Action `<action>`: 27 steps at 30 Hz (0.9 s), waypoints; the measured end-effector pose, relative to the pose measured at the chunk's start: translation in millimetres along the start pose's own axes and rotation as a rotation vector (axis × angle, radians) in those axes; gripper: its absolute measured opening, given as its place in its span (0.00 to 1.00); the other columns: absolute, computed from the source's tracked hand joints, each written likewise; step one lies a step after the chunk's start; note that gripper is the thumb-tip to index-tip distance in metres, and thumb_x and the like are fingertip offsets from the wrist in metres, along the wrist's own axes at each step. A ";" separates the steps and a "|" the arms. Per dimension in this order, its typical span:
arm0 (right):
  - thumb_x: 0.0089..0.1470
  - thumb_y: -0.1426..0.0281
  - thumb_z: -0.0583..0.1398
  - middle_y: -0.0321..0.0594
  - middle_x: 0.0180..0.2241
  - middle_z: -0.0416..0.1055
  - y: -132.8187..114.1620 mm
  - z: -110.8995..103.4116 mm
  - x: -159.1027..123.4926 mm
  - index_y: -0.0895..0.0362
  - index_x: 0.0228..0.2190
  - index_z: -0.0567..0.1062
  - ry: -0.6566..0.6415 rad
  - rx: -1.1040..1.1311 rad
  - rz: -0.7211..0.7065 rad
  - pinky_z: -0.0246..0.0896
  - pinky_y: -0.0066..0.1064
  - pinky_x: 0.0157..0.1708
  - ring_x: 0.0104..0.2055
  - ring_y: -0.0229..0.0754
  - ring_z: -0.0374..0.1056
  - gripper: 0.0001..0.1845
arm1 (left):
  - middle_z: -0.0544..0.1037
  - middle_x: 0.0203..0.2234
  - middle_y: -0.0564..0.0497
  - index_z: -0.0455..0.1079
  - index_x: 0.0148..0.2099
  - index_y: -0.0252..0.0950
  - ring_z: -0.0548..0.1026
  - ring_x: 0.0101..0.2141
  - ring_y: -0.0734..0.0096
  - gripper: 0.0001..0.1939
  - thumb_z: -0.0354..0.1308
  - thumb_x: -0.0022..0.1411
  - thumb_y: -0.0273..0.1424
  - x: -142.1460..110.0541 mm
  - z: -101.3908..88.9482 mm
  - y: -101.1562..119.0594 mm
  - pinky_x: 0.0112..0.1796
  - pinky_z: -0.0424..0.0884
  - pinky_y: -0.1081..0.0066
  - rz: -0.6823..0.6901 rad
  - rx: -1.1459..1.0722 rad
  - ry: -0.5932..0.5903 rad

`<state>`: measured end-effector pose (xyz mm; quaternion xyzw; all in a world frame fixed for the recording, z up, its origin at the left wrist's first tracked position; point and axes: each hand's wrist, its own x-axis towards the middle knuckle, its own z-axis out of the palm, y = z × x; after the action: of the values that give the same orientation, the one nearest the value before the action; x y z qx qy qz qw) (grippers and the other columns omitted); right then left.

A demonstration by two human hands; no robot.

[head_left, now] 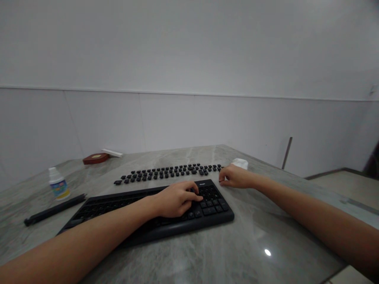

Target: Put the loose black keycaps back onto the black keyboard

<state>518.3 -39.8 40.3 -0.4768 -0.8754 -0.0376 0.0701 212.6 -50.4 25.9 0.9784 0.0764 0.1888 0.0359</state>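
A black keyboard [177, 228] lies at a slant on the grey marbled table, with keys in place on its number pad and bare-looking dark spots on the part I can see at the left. My left hand [176, 199] rests on it, fingers apart, the index finger and thumb touching around the number pad's left side. Behind the keyboard, loose black keycaps [166, 172] stand in several rows. At the right end of these rows is my right hand [237, 176], fingers curled in a pinch; a small dark keycap seems to show at its fingertips.
A white bottle with a colourful label [59, 187] and a black stick-shaped tool [55, 210] lie to the left. Farther back are a reddish-brown box [96, 158] and a white strip [112, 152]. Crumpled white tissue [240, 163] sits behind my right hand. A wall borders the back.
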 end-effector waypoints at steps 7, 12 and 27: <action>0.54 0.67 0.62 0.40 0.29 0.75 -27.6 -6.4 -3.8 0.59 0.29 0.77 0.214 0.211 -0.167 0.59 0.26 0.28 0.26 0.35 0.66 0.07 | 0.72 0.46 0.43 0.73 0.52 0.36 0.73 0.44 0.64 0.22 0.50 0.58 0.17 0.5 -0.6 1.2 0.47 0.72 0.64 -0.003 0.003 0.004; 0.56 0.64 0.62 0.41 0.31 0.76 -57.2 2.7 -3.0 0.60 0.28 0.75 0.221 0.422 -0.362 0.63 0.26 0.31 0.29 0.36 0.69 0.12 | 0.72 0.45 0.42 0.72 0.52 0.35 0.73 0.44 0.63 0.21 0.49 0.59 0.18 0.6 -0.5 0.8 0.47 0.72 0.63 0.014 -0.009 0.012; 0.58 0.72 0.57 0.44 0.34 0.74 -70.7 2.2 -6.6 0.60 0.29 0.75 0.239 0.384 -0.521 0.65 0.27 0.33 0.31 0.35 0.69 0.08 | 0.72 0.46 0.41 0.72 0.52 0.34 0.73 0.45 0.62 0.22 0.49 0.58 0.17 0.2 0.4 -0.5 0.48 0.72 0.62 0.020 -0.009 0.007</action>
<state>462.2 -83.3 37.2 -0.2077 -0.9445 0.0557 0.2485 212.8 -49.9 25.5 0.9783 0.0657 0.1929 0.0382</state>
